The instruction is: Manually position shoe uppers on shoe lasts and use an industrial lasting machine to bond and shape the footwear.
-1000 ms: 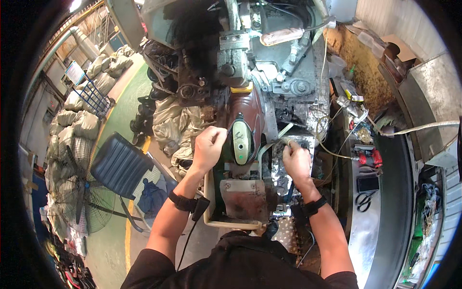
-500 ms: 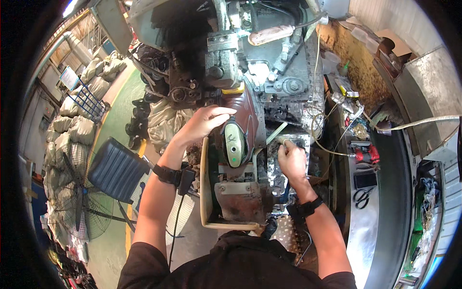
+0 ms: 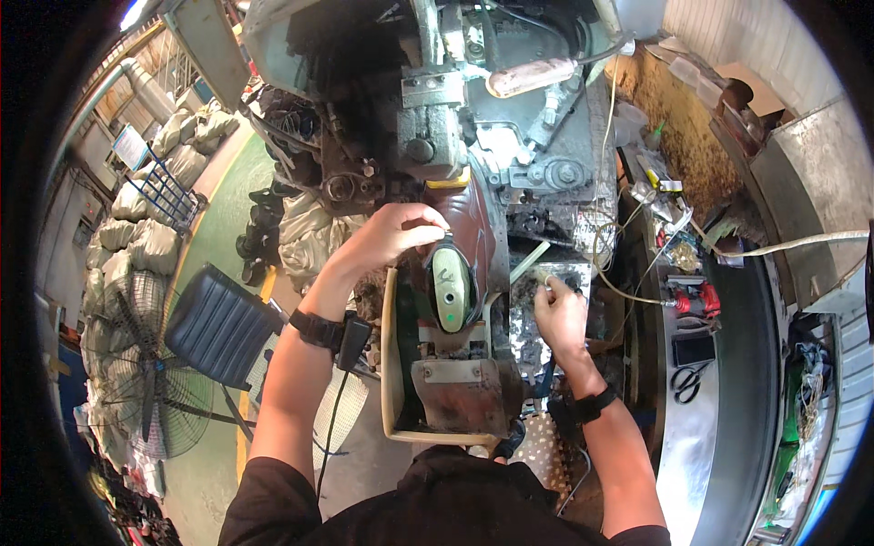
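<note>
Now we note the left hand (image 3: 393,235) has risen toward twelve o'clock, fingers pinching the dark brown leather shoe upper (image 3: 473,218) over the pale green last (image 3: 450,287); right hand (image 3: 560,314) pinches a small pale tool.

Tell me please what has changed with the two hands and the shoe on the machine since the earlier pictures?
The left hand moved up from the side of the shoe to its far end, where its fingers now curl over the brown upper beside the machine head. The right hand stayed at the foil-covered block on the right, pinching something small there. The shoe remains on its stand, pale insole facing up.
</note>
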{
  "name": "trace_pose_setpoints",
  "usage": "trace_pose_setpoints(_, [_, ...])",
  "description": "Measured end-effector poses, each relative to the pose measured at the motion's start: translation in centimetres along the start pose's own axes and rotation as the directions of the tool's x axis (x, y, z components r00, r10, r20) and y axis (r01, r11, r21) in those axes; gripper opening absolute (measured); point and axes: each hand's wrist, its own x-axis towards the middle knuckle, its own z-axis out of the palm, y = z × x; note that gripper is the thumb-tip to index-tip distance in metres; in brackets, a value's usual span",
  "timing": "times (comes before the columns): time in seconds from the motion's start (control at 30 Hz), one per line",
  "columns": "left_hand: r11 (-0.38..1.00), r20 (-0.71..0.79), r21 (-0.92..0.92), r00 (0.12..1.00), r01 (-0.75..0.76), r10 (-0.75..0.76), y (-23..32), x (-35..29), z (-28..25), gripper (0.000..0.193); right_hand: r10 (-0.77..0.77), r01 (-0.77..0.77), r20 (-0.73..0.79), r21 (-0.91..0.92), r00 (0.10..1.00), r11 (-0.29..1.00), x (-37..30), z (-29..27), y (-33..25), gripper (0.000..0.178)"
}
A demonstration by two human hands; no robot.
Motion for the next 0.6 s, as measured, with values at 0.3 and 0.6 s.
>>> trace_pose_setpoints(0.3, [0.976, -0.072, -0.191, 0.993, -0.109, 0.096, -3.1, -0.3, 1.2, 0.024, -0.039, 0.041, -0.048, 0.040, 0.998, 0.998, 0.0, 0.1, 0.4, 0.027])
trace_pose_setpoints(0.6, [0.891, -0.492, -0.439, 0.861, -0.114, -0.132, -6.8, -5.3, 7.0, 0.028, 0.034, -0.173, 0.303, 0.445, 0.952, 0.879, -0.8, -0.5, -3.7, 0.082])
